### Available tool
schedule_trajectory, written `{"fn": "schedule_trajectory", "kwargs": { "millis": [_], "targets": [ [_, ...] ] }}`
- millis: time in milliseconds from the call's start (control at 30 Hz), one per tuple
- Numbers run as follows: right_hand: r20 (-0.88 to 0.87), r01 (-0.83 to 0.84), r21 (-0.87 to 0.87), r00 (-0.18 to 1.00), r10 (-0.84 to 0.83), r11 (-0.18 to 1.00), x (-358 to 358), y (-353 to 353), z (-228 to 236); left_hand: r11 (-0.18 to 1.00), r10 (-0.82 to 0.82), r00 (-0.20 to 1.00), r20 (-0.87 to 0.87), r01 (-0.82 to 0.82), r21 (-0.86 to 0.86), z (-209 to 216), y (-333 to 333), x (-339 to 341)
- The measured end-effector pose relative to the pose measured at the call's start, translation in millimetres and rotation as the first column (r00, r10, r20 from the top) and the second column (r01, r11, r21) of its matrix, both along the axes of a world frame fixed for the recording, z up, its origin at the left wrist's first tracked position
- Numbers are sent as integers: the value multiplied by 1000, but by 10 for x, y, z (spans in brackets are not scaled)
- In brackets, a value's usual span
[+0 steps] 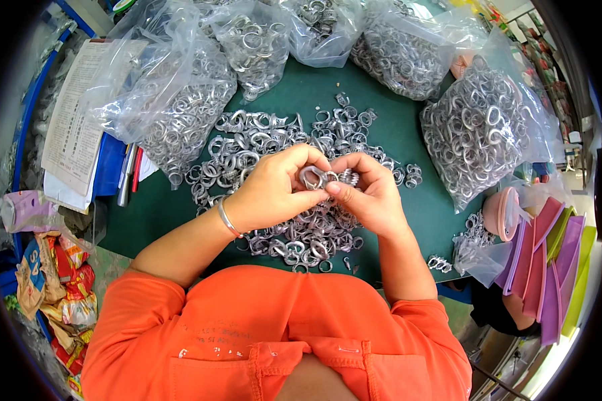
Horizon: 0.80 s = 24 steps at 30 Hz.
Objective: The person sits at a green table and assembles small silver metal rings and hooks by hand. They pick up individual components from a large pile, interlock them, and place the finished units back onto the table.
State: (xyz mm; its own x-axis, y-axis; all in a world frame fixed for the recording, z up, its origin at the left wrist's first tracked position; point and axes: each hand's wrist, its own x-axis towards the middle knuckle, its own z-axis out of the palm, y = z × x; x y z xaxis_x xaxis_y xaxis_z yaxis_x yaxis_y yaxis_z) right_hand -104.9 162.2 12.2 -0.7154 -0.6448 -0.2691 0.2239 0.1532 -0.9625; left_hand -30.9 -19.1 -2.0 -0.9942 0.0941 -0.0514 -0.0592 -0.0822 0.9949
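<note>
My left hand (272, 182) and my right hand (371, 190) meet over a loose heap of silver metal rings (261, 137) on the green table. Between the fingertips of both hands are a few silver rings (312, 178), pinched by thumbs and forefingers. A ribbed, coil-like ring (348, 176) shows against the right fingers. Both hands are closed; the inner fingers are partly hidden. A metal bangle (229, 218) circles my left wrist. Under and around the hands, more rings spread toward the near table edge.
Clear plastic bags of rings (475, 123) line the back and right of the green table (301, 87). At left lie printed sheets (73, 113) and a red pen (137, 169). A pink cup (501, 212) and coloured strips (548, 260) are at right.
</note>
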Motion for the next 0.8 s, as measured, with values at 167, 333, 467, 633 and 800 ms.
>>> {"fn": "schedule_trajectory", "kwargs": {
  "millis": [167, 333, 467, 633, 800],
  "targets": [
    [-138, 95, -186, 983, -122, 978, 71, 14, -20, 960, -37, 999, -35, 45, 278, 45, -8, 30],
    [118, 86, -214, 991, -61, 973, 106, 116, 43, 981, -17, 985, -172, 50, 189, -14, -1, 52],
    [285, 111, -298, 958, -23, 948, 121, 174, -50, 993, 26, 981, -191, -4, 115, 5, 49, 67],
    [168, 40, -166, 986, -12, 985, 75, 214, -14, 945, 73, 935, -346, -176, -276, 76, 17, 85],
    [-264, -240, -161, 945, 193, 957, -3, 207, -102, 840, 93, 872, -481, -327, -432, 32, -29, 80]
  ]
}}
